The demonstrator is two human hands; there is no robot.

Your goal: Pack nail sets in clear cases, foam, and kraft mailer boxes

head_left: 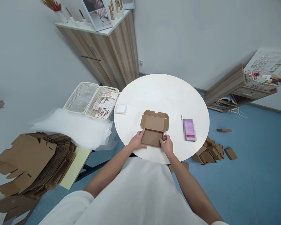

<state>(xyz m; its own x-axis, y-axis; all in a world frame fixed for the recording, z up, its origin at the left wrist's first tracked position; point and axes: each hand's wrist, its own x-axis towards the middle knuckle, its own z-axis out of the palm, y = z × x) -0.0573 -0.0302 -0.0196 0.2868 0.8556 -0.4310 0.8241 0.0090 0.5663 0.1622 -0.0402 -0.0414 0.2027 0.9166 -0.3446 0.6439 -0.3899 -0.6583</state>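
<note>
A small brown cardboard box (pixel 152 137) lies on the round white table (pixel 164 93), its tray part formed and its lid (pixel 156 122) standing open on the far side. My left hand (pixel 137 141) grips the box's left wall, thumb and fingers spread along that side. At the near right corner my right hand (pixel 167 145) pinches the right wall. The inside of the box shows nothing in it. To the right of the box lies a purple rectangular item (pixel 189 130), blurred out. A small white stack (pixel 121 108) sits at the table's left edge.
Left of the table are a white basket (pixel 81 97) with clear bags, another basket (pixel 104 102) with printed cards, white sheets (pixel 75 126) and a stack of flat cardboard blanks (pixel 30 159). Folded boxes (pixel 210 151) lie on the floor at right. A cabinet (pixel 124 47) stands behind.
</note>
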